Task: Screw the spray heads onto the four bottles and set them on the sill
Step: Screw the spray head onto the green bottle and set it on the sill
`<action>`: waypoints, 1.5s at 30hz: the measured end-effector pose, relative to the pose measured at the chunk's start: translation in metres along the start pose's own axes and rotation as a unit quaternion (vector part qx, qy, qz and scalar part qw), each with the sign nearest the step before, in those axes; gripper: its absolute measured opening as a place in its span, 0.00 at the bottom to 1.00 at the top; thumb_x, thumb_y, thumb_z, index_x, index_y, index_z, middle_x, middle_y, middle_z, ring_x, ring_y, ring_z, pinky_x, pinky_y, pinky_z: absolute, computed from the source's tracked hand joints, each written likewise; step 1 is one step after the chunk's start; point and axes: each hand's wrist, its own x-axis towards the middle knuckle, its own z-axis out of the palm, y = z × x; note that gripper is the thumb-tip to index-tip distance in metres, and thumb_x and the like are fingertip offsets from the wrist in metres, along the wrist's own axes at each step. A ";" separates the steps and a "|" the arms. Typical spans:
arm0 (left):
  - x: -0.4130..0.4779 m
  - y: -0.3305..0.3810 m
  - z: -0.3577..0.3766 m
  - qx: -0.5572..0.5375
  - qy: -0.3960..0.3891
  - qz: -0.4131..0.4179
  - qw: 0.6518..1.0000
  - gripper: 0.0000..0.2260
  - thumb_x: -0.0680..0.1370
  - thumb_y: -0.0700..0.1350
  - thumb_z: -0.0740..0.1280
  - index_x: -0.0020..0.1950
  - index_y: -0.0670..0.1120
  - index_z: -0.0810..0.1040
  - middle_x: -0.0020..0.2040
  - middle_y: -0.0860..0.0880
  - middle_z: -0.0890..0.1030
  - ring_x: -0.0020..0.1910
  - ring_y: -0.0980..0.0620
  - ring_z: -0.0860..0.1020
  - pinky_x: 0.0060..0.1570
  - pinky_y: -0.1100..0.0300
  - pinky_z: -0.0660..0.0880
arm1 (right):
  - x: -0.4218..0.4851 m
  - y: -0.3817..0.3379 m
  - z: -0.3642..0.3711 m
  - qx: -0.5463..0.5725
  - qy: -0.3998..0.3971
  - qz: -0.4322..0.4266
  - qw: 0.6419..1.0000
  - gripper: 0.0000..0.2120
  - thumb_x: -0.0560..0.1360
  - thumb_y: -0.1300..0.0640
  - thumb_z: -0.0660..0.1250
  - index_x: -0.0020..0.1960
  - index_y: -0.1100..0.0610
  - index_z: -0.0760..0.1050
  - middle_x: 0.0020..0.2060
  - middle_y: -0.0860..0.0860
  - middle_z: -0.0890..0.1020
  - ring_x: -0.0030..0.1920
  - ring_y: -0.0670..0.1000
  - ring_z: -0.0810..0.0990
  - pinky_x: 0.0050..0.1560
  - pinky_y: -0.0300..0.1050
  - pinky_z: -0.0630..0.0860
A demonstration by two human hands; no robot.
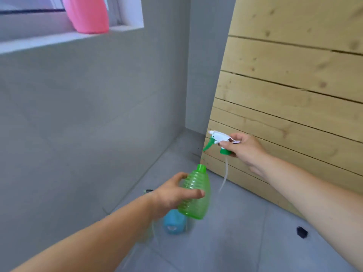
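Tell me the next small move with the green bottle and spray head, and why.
Probably lower the spray head in the right hand so its dip tube enters the green bottle. The left hand holds that bottle, its neck is open, and the tube hangs beside it.

No text, label, brand, number or sign can be read anywhere in the view. The green bottle (pixel 194 195), the spray head (pixel 220 141), the pink bottle (pixel 87 14) on the sill (pixel 49 41) and the blue bottle (pixel 173 222) on the floor are all seen without any legible marking, and the view is partly blurred.
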 end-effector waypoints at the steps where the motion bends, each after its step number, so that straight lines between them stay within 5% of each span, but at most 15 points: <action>1: -0.014 0.012 -0.006 0.011 0.003 0.012 1.000 0.39 0.58 0.48 0.83 0.67 0.49 0.73 0.56 0.37 0.85 0.47 0.43 0.84 0.54 0.45 0.80 | -0.010 -0.024 -0.003 0.027 0.005 -0.029 0.999 0.05 0.72 0.63 0.74 0.47 0.56 0.81 0.45 0.56 0.83 0.40 0.50 0.82 0.52 0.47 0.80; 5: -0.060 0.048 -0.026 0.038 0.014 0.050 0.998 0.37 0.57 0.49 0.83 0.63 0.56 0.74 0.46 0.47 0.88 0.44 0.44 0.85 0.46 0.47 0.80 | -0.048 -0.098 -0.016 0.136 0.006 -0.095 0.986 0.04 0.75 0.60 0.71 0.49 0.54 0.82 0.52 0.55 0.85 0.46 0.48 0.82 0.50 0.42 0.80; 9: -0.109 0.069 -0.034 0.071 0.030 0.084 0.993 0.39 0.58 0.49 0.83 0.67 0.54 0.72 0.60 0.37 0.83 0.49 0.39 0.82 0.52 0.39 0.74 | -0.094 -0.153 -0.019 0.240 -0.006 -0.140 0.961 0.05 0.75 0.58 0.71 0.46 0.51 0.85 0.52 0.52 0.85 0.48 0.47 0.83 0.42 0.36 0.79; 12: -0.135 0.075 -0.036 0.085 0.035 0.118 0.989 0.39 0.58 0.47 0.82 0.68 0.51 0.73 0.57 0.39 0.84 0.47 0.42 0.84 0.54 0.37 0.79 | -0.121 -0.172 -0.011 0.273 -0.008 -0.164 0.948 0.05 0.76 0.59 0.70 0.48 0.52 0.85 0.52 0.52 0.85 0.45 0.46 0.83 0.42 0.36 0.78; 19: -0.164 0.077 -0.032 0.099 0.045 0.164 0.980 0.37 0.60 0.46 0.82 0.67 0.53 0.74 0.59 0.40 0.83 0.47 0.46 0.85 0.56 0.41 0.82 | -0.147 -0.171 0.017 0.291 -0.032 -0.148 0.945 0.06 0.75 0.60 0.70 0.47 0.53 0.85 0.52 0.54 0.85 0.42 0.46 0.83 0.46 0.39 0.78; 23: -0.168 0.081 -0.028 0.087 0.044 0.176 0.980 0.39 0.59 0.49 0.83 0.69 0.55 0.73 0.63 0.40 0.80 0.59 0.39 0.83 0.62 0.40 0.79 | -0.150 -0.158 0.034 0.345 -0.090 -0.084 0.931 0.07 0.75 0.62 0.69 0.52 0.56 0.82 0.47 0.51 0.88 0.40 0.45 0.85 0.40 0.37 0.79; 31: -0.166 0.088 -0.023 0.029 -0.027 0.178 0.983 0.33 0.65 0.46 0.81 0.68 0.53 0.76 0.61 0.39 0.84 0.54 0.45 0.85 0.56 0.47 0.80 | -0.149 -0.136 0.038 0.277 -0.142 -0.059 0.949 0.21 0.72 0.66 0.71 0.63 0.68 0.73 0.48 0.60 0.86 0.45 0.54 0.84 0.48 0.49 0.82; 37: -0.160 0.087 -0.019 0.034 -0.041 0.173 0.983 0.31 0.65 0.47 0.80 0.67 0.54 0.78 0.56 0.44 0.87 0.53 0.47 0.85 0.51 0.52 0.81 | -0.144 -0.130 0.024 0.124 -0.175 -0.120 0.969 0.12 0.77 0.66 0.66 0.60 0.60 0.75 0.48 0.59 0.87 0.47 0.54 0.84 0.56 0.54 0.81; 45: -0.159 0.088 -0.019 0.023 -0.059 0.179 0.982 0.24 0.67 0.47 0.78 0.63 0.55 0.82 0.54 0.45 0.86 0.51 0.47 0.85 0.49 0.53 0.81 | -0.143 -0.123 0.015 0.052 -0.228 -0.169 0.957 0.18 0.76 0.68 0.66 0.64 0.57 0.72 0.50 0.53 0.86 0.50 0.51 0.82 0.55 0.51 0.80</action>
